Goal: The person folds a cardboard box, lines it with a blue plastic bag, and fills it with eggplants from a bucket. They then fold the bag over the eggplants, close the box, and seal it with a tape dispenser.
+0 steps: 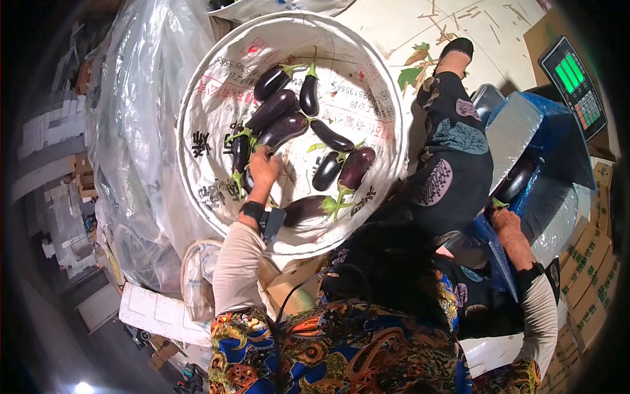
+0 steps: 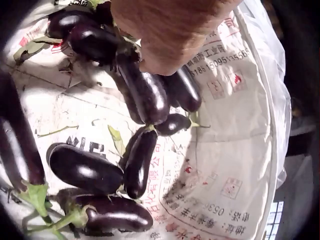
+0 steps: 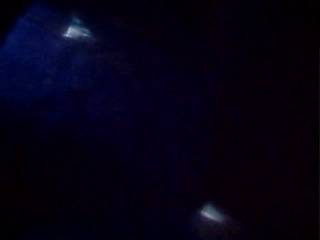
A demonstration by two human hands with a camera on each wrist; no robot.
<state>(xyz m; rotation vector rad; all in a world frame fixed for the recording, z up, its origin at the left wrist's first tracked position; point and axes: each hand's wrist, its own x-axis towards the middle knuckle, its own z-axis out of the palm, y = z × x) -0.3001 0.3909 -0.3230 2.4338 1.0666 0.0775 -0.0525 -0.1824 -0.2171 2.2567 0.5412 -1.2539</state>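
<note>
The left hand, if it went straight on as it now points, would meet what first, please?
Probably the dark eggplant just beyond the left hand, though whether they already touch is unclear.

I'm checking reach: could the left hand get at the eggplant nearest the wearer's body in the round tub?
Probably yes: the left hand is inside the round tub, and nothing visible lies over that eggplant or between them.
</note>
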